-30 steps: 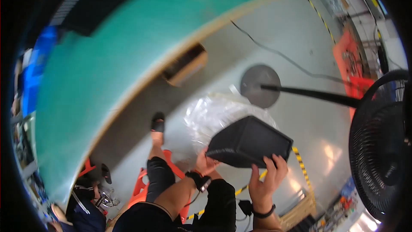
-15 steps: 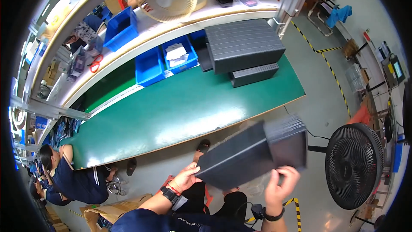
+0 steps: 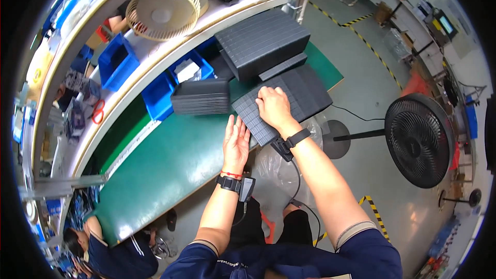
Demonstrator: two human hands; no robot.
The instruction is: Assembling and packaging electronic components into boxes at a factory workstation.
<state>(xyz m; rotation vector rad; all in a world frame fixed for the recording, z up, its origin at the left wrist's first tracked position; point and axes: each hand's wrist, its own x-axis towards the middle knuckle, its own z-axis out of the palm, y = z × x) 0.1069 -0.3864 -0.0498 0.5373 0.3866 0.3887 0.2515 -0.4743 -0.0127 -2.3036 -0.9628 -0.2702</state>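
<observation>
Tray (image 3: 289, 101), dark and gridded, already lies flat on the green worktop (image 3: 170, 165) at frame centre, overhanging its near edge. Right hand (image 3: 274, 106) presses it with fingers spread; left hand (image 3: 236, 142), open, touches its lower-left edge. 2 tray stacks (image 3: 201, 96) sit behind.

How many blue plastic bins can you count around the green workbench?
3: one blue plastic bin on the upper shelf, two on the green workbench below it, at and. Others may be hidden.
</observation>
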